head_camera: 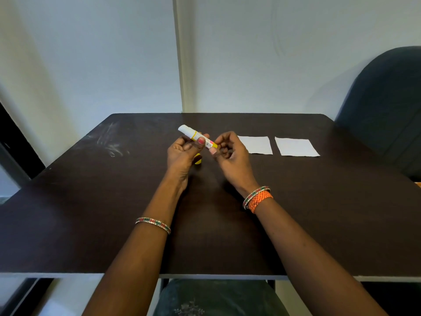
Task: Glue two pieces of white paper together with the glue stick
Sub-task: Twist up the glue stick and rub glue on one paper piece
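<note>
My left hand [183, 153] grips a white and yellow glue stick [196, 135] above the middle of the dark table [91, 213]. The stick's white glue end points up and to the left. My right hand [230, 150] pinches the stick's yellow base between thumb and fingers. A yellow cap [198, 158] lies on the table just under my left hand, partly hidden. Two small white paper pieces lie flat side by side to the right: the nearer one [258, 144] right behind my right hand, the other [296, 147] further right.
A dark upholstered chair [387, 99] stands at the table's right edge. A pale wall runs behind the table's far edge. The table's left part carries faint white smears [111, 144].
</note>
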